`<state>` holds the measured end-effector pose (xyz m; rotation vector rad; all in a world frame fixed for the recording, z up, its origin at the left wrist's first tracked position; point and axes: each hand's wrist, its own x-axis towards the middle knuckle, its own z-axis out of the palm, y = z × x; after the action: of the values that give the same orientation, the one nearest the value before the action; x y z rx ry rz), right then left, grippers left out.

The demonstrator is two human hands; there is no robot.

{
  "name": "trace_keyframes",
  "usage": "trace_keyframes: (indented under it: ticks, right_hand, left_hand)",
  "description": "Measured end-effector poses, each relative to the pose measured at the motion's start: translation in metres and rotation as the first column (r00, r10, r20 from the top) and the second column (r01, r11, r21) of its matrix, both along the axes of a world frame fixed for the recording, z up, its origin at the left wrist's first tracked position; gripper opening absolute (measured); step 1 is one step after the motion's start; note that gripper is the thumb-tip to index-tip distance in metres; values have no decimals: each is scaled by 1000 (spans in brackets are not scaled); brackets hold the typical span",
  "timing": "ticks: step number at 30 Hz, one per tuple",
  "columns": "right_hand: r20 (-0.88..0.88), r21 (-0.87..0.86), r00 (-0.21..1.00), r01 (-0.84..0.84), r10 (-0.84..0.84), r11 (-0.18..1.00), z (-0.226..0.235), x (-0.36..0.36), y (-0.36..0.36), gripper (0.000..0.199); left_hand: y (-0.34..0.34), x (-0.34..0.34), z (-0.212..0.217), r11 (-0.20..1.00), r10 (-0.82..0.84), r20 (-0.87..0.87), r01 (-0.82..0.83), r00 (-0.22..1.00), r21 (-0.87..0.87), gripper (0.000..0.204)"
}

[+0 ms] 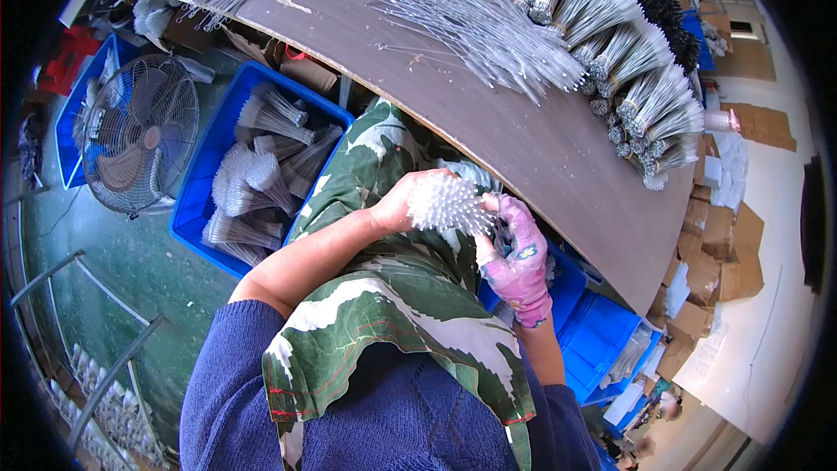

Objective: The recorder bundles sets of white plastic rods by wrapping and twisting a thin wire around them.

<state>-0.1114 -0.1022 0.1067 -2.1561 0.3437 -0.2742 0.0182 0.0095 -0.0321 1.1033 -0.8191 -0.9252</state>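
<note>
Over my lap, my left hand [404,201] is wrapped round a bundle of thin wire brushes [449,204], its white bristly tips turned up toward me. My right hand [520,263] wears a pink flowered glove with bare fingertips. Its thumb and forefinger curve round the right side of the same bundle; the other fingers are partly hidden. On the brown table ahead lies a loose spread of wire brushes [471,22]. Several tied bundles [641,78] are stacked at the table's right edge.
A blue bin [186,220] of brush bundles stands left of my knees, with a caged floor fan [144,135] beyond it. Blue crates [602,340] stand at my right, under the table's curved edge [523,196]. Cardboard boxes [719,240] line the far right.
</note>
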Motion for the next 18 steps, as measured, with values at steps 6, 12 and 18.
trace_keyframes:
  ticks: [6, 12, 18]
  right_hand:
    - [23, -50, 999, 44, -43, 998, 2, -1, -2, 44]
    - [53, -92, 998, 33, -28, 995, 1, -3, -8, 38]
    - [69, -152, 997, 51, -41, 987, 0, -5, -11, 39]
  left_hand:
    - [-7, -5, -8, 999, 12, 75, -15, 997, 45, 19]
    - [-8, -5, -14, 999, -7, 80, 4, 997, 32, 33]
    - [-8, -4, -5, 999, 44, 264, -50, 964, 18, 17]
